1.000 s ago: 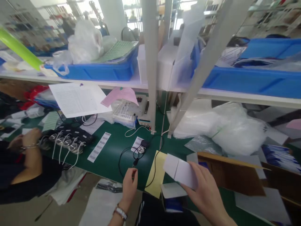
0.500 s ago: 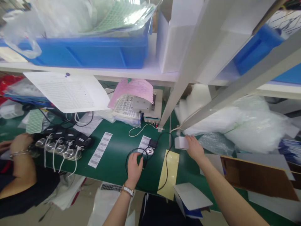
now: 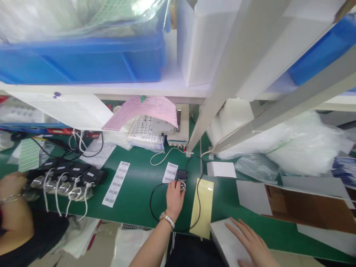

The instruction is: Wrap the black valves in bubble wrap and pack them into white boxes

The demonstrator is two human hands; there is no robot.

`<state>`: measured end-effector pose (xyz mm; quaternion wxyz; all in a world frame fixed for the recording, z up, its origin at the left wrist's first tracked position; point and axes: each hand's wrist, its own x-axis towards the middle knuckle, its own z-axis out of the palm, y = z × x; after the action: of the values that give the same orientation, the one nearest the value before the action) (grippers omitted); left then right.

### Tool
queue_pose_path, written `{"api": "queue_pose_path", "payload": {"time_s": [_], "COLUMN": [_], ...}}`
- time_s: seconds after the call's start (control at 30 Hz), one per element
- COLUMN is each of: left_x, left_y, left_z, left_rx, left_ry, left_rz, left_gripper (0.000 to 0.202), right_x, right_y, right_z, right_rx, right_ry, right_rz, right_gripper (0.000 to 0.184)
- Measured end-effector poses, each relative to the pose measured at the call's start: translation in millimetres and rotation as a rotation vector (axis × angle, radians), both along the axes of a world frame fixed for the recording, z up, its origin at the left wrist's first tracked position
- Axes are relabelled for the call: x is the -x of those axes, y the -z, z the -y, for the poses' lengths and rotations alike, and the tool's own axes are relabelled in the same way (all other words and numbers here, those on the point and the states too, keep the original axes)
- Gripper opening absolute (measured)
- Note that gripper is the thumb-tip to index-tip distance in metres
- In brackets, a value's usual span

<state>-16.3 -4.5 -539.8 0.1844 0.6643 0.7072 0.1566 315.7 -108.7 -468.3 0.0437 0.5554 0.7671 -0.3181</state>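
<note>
My left hand [image 3: 175, 196] is closed around a small round silver device [image 3: 182, 185] with a black block [image 3: 182, 174] just behind it. A thin black cable [image 3: 150, 202] loops on the bench to either side of this hand. My right hand [image 3: 250, 239] has its fingers stretched out over a white box [image 3: 222, 231] at the front edge; I cannot tell how firmly it touches. Behind the left hand lies a short barcode label sheet [image 3: 170, 172]. A yellow paper sheet [image 3: 203, 207] lies between the hands, partly under the cable.
A small white box [image 3: 224, 170] sits farther back, near bubble wrap [image 3: 257, 168]. On the left are several silver-and-black devices with white cords [image 3: 65, 187], beside a co-worker's arm [image 3: 16, 215]. A slanted shelf post [image 3: 214, 81] and an open carton [image 3: 303, 207] stand right.
My right hand has left the small white box and come forward to the larger white box at the edge. My left hand has moved from the cable onto the round device. The view has shifted.
</note>
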Motion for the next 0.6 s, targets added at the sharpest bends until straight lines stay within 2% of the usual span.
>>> {"api": "queue_pose_path", "payload": {"time_s": [0.1,0.23,0.3,0.37,0.47,0.6], "left_x": [-6,-6,-4,-2,-5,-25], "left_y": [0.5,-6.3,-14.1,-24.4,-41.2,-51.7], "left_z": [-1,-4,-1,8,30,64], "left_rx": [0.003,-0.001,-0.016,-0.035,0.027,0.198], "left_ry": [0.011,-0.015,-0.041,-0.047,0.066,0.319], "left_rz": [0.007,0.041,0.065,0.099,0.194,0.256], "left_gripper": [0.025,0.025,0.03,0.033,0.029,0.019], "right_x": [0,16,25,29,27,22], "right_y": [0.3,-8.7,-9.9,-9.6,-12.5,-22.4], "right_z": [13,25,33,38,30,-19], "right_rx": [0.12,0.518,0.644,0.643,0.592,0.558], "right_ry": [0.029,0.129,0.193,0.24,0.291,0.315], "right_rz": [-0.018,0.053,0.072,0.054,0.061,0.03], "right_gripper": [0.094,0.121,0.122,0.112,0.097,0.074]}}
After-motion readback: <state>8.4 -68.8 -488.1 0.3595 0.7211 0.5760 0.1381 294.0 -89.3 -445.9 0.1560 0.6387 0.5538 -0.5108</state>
